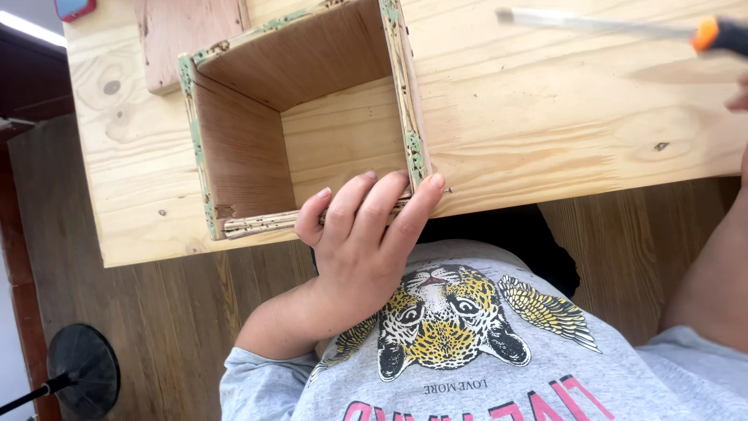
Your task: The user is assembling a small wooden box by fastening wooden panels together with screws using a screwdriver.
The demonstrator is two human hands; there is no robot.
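Left hand [360,234], fingers clamped on the near wall of the open wooden box [300,117] at the counter [545,117] edge; right hand [736,97], two o'clock, grip unclear, holds a chisel [608,26]. Brace firmly.

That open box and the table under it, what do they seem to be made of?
The open box looks like thin reddish-brown plywood: its cut edges show layers, flecked with peeling green paint. The table appears to be pale unfinished pine, with knots and broad grain. The left hand grips the box's near wall.
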